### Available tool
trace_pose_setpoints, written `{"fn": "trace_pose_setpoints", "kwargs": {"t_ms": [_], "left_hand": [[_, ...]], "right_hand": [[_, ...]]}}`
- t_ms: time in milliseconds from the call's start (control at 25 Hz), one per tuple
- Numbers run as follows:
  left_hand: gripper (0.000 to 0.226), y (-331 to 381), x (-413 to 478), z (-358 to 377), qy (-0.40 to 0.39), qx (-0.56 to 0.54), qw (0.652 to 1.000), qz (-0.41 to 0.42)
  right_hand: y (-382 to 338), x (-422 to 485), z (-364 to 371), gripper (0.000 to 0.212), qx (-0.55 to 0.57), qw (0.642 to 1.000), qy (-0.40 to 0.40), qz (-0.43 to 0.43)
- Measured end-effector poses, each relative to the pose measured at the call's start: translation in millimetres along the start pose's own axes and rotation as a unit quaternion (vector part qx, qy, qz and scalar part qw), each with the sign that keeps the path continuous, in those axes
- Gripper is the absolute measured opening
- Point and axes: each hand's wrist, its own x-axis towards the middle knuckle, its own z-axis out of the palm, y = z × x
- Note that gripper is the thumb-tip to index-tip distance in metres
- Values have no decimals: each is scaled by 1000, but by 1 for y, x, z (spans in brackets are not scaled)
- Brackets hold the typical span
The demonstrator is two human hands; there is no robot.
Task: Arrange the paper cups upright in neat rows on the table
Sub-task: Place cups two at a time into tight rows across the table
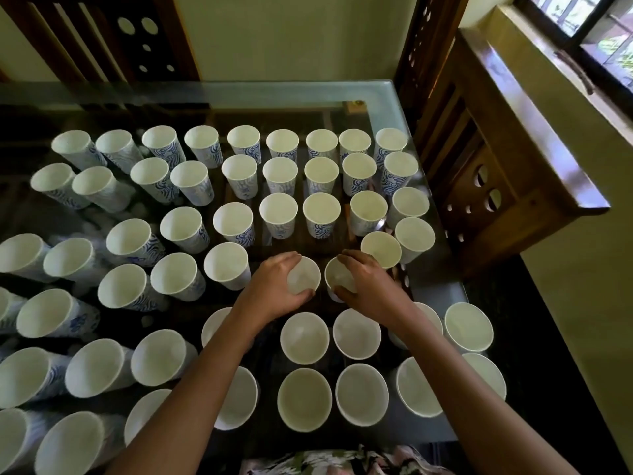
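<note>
Toward nine o'clock the paper cups [130, 241] are standing mouth-up on the glass table [239, 94], though the rows there are wandering and bunching rather than running straight. Just left of centre the left hand [270, 286] is gripping a cup [306, 272] by its rim. Its fingers are curling over the far edge and its thumb is pressing the near edge, so the wall is being pinched between them. Just beside it, toward three o'clock, the right hand [371, 286] is holding a second cup [337, 274] the same way, thumb at six o'clock on the rim and fingers wrapping the twelve o'clock side. The two cups are sitting almost touching, in the gap between the row at twelve o'clock and the row at six o'clock; whether their bases are resting on the glass I cannot tell. The step appears to be seating this pair in its row. To do it well, the person should be lining them up with the neighbour [226, 265] at nine o'clock and the stray cup [381, 250] at one o'clock, keeping the spacing even. They should be squeezing lightly so the thin rims are not buckling, and lowering straight so the wrists are not brushing the near cups. At three o'clock a wooden chair [513, 173] is standing against the table edge.
</note>
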Motion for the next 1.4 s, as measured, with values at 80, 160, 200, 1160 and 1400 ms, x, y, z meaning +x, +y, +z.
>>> {"fn": "trace_pose_setpoints", "kwargs": {"t_ms": [80, 160, 200, 1160, 1400], "left_hand": [[72, 2, -4, 1, -2, 2, 1000, 2], [72, 4, -6, 1, -3, 1, 1000, 2], [72, 4, -7, 1, -3, -1, 1000, 1], [70, 87, 44, 36, -10, 1, 999, 47], [74, 114, 63, 51, 11, -2, 999, 46]], "right_hand": [[-1, -3, 1, 60, -3, 1000, 1, -1], [-2, -6, 1, 60, -7, 1000, 0, -3], [-2, -7, 1, 60, -8, 1000, 0, -4], [89, -7, -38, 54, 48, 987, 93, 122], [120, 8, -54, 62, 36, 993, 66, 87]]}}
